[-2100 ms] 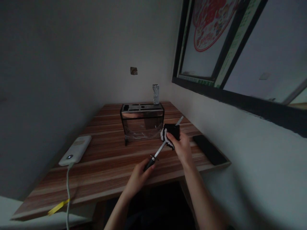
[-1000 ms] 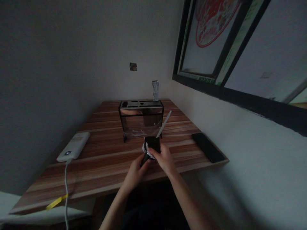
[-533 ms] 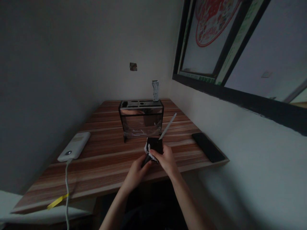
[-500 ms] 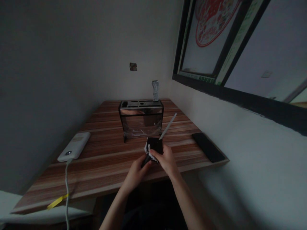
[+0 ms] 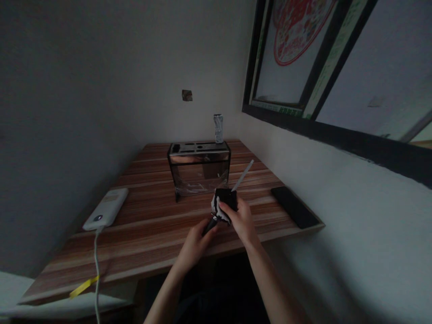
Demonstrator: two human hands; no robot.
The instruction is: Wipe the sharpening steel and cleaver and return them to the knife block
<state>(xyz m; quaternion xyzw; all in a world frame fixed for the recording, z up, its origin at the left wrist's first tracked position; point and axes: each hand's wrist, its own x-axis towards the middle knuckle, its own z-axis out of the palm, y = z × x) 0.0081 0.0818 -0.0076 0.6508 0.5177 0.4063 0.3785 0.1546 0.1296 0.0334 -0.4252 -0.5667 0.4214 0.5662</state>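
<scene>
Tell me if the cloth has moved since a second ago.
Yes: the cloth has slid right, up the rod, now under the holder's right corner.

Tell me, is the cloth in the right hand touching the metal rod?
Touching. The head view shows the cloth bunched around the rod, which emerges above it; the right hand grips the cloth.

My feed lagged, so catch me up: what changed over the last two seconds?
The right hand slid the cloth down the rod from near its tip to the handle, then slightly back up. The left hand keeps gripping the handle; rack, power bank, phone unmoved.
</scene>
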